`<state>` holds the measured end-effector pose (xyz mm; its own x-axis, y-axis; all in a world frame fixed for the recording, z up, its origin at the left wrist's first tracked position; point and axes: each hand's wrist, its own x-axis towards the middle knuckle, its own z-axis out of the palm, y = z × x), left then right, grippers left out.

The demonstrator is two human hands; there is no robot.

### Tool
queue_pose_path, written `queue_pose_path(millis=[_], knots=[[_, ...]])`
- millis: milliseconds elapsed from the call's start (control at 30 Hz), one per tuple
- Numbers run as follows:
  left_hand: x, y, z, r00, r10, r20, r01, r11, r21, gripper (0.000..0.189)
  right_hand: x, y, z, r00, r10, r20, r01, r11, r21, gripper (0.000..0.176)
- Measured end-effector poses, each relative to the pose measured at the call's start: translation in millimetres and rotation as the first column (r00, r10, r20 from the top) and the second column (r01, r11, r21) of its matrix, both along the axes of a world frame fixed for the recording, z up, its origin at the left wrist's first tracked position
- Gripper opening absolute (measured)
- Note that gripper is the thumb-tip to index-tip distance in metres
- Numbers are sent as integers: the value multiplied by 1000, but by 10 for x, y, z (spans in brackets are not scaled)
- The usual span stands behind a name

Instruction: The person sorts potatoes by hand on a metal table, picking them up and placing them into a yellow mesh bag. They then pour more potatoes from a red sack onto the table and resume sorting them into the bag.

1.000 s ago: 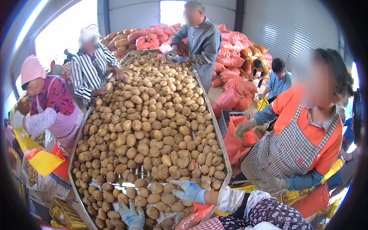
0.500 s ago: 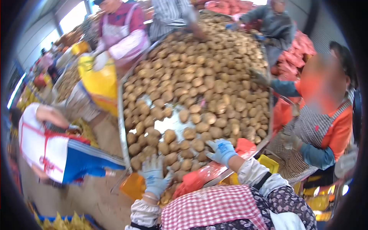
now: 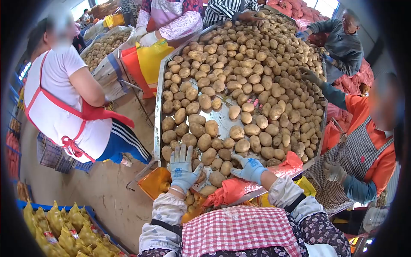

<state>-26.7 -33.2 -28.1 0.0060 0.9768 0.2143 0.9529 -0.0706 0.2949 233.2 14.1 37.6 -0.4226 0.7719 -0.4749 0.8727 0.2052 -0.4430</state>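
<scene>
Potatoes (image 3: 257, 85) cover a large metal sorting table (image 3: 159, 111), with bare metal showing between some near the middle. My left hand (image 3: 183, 169), in a pale blue glove, lies palm down with spread fingers over potatoes at the near left corner. My right hand (image 3: 250, 168), gloved alike, is open at the near edge, its fingers stretched left beside potatoes. A red plastic bag (image 3: 233, 188) drapes over the rim below my right hand. Under my left hand hangs an orange bag (image 3: 155, 183), with potatoes between it and my apron (image 3: 239, 229).
A person in a white top (image 3: 64, 98) stands left of the table. Others work along its far and right sides. A yellow and red bag (image 3: 150, 64) hangs at the left rim. A blue-edged crate (image 3: 92, 212) holds filled yellow bags at lower left.
My view has shifted, so the table appears farther right and higher detail shows. The person in white has straightened up. My hands stay low at the table's near edge, fingers still spread.
</scene>
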Motion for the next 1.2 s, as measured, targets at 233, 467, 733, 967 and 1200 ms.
queue_pose_path(millis=[233, 467, 733, 967, 1200], knots=[[-10, 402, 168, 959, 59, 277, -93, 989, 111, 51, 515, 67, -539, 426, -571, -702, 497, 796, -346, 28], [673, 1428, -61, 989, 118, -86, -114, 992, 43, 67, 581, 77, -487, 262, -687, -678, 403, 716, -570, 27], [900, 1098, 64, 718, -183, 671, 128, 983, 132, 66, 314, 204, 41, -314, -809, -497, -28, 531, -847, 47], [679, 574, 137, 983, -180, -25, 179, 982, -53, 64, 404, 501, -192, -346, -871, -348, -187, 428, -884, 61], [662, 985, -155, 988, 3, -155, -1, 1000, 13, 63, 363, 350, -229, 81, -277, -957, 436, 874, -216, 58]])
